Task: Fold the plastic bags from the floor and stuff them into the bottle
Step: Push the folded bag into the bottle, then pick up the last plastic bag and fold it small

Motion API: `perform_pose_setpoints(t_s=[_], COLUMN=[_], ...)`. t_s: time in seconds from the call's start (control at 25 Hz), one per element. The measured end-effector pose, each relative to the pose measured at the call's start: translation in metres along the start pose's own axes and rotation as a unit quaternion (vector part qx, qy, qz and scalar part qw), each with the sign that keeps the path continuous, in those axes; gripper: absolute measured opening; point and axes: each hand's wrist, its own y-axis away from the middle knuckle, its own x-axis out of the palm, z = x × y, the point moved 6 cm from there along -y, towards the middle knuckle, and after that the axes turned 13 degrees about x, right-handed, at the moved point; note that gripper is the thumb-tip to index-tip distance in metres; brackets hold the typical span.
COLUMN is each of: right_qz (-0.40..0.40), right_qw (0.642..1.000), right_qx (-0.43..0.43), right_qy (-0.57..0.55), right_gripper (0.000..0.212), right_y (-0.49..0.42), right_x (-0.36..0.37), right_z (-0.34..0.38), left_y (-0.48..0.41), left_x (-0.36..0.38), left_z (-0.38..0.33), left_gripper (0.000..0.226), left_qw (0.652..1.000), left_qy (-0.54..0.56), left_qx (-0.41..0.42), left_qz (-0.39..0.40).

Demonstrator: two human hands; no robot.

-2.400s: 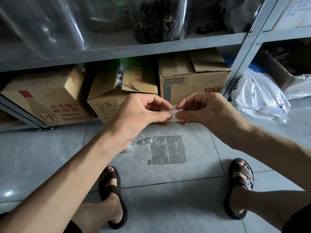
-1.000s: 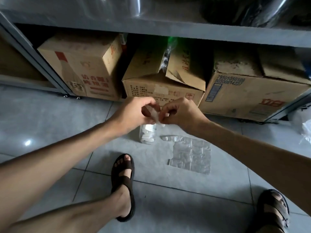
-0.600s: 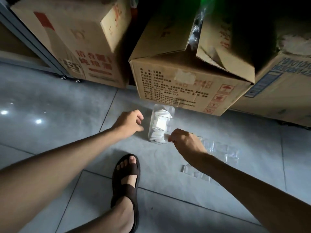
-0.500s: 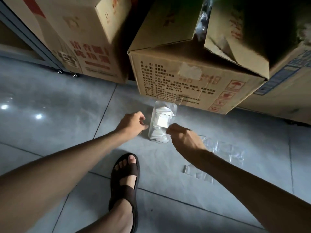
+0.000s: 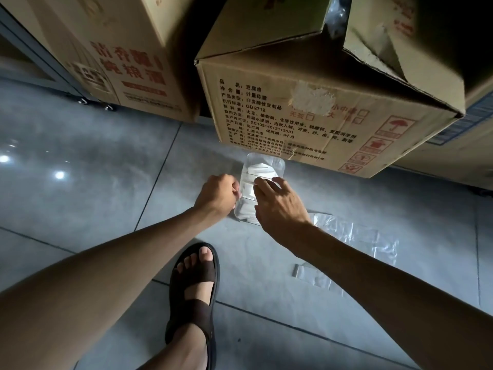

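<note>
Bottle (image 5: pixel 266 162) prob. light, tippy: your left hand's (image 5: pixel 218 194) fingers curl at its side, grip unclear; right hand's (image 5: pixel 280 206) lie flat together on it. Bag (image 5: pixel 354 241) prob. limp & slick: pinch edge.

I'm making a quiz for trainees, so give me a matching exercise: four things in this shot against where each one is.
1 clear plastic bottle
2 flat clear plastic bag
3 dark brown sandal
4 right hand

a on a foot
b fingers at the bottle's mouth
c spread on the floor tiles
d upright before the printed cardboard box

Pairs: 1-d, 2-c, 3-a, 4-b.
</note>
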Motion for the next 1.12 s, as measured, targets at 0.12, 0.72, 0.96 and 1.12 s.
perform_pose_setpoints(t_s=[0.12, 0.72, 0.96, 1.12], right_qz=[0.073, 0.024, 0.153, 0.187], right_qw=[0.99, 0.986, 0.932, 0.91], right_qx=[-0.002, 0.042, 0.318, 0.365], right_qy=[0.117, -0.159, -0.086, -0.055], right_gripper=[0.018, 0.04, 0.067, 0.064], right_y=[0.003, 0.035, 0.116, 0.144], right_x=[0.004, -0.025, 0.006, 0.029], right_z=[0.005, -0.04, -0.187, -0.214], left_y=[0.0, 0.021, 0.04, 0.056], left_x=[-0.002, -0.007, -0.005, 0.035], left_z=[-0.002, -0.027, -0.076, -0.096], left_gripper=[0.016, 0.051, 0.028, 0.011], left_qw=[1.0, 0.992, 0.994, 0.971], left_qy=[-0.014, -0.077, 0.004, 0.197], left_qx=[0.018, 0.06, 0.093, 0.002], left_qz=[0.0, -0.082, -0.055, 0.132])
